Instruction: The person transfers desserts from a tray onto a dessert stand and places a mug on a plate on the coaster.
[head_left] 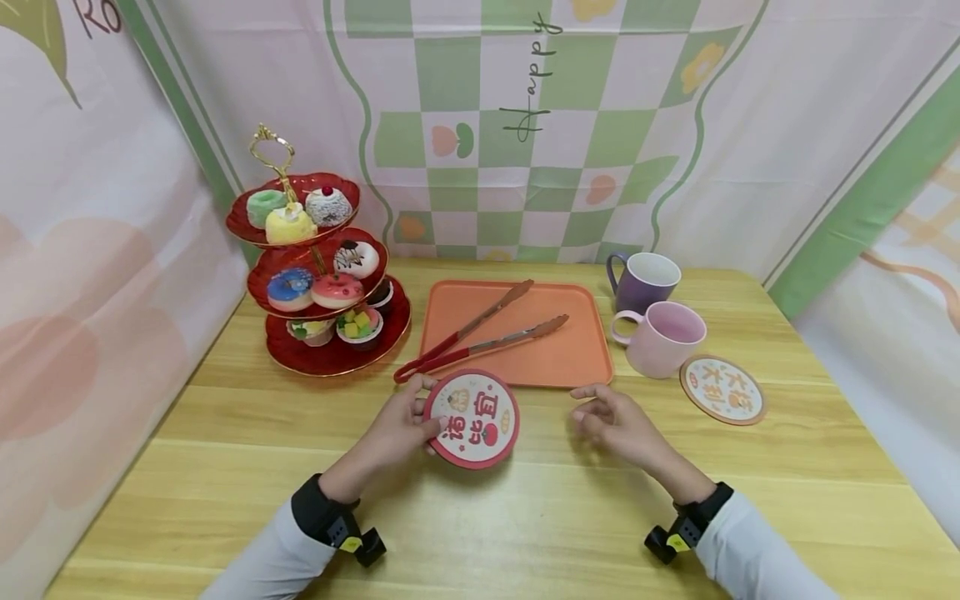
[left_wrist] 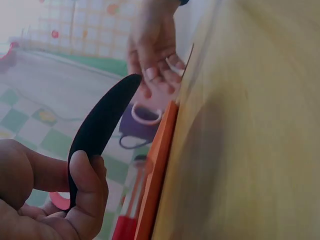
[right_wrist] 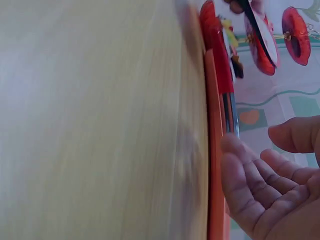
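My left hand (head_left: 400,427) pinches a round coaster (head_left: 491,400) by its left edge, thumb on the printed face. The coaster has a red rim, a cream middle and red lettering. It is held above the table, and its dark underside (left_wrist: 102,120) shows in the left wrist view. To the right, my right hand (head_left: 618,423) holds nothing; its fingers are loosely bent, near the front right corner of an orange tray (head_left: 585,358). In the right wrist view the thumb of the right hand (right_wrist: 280,190) stands apart from the fingers.
Red-handled tongs (head_left: 480,337) lie on the tray, handles over its left front edge. A three-tier red stand (head_left: 330,362) with pastries is at the left. A purple mug (head_left: 641,287), a pink mug (head_left: 660,346) and another round coaster (head_left: 723,390) are at the right.
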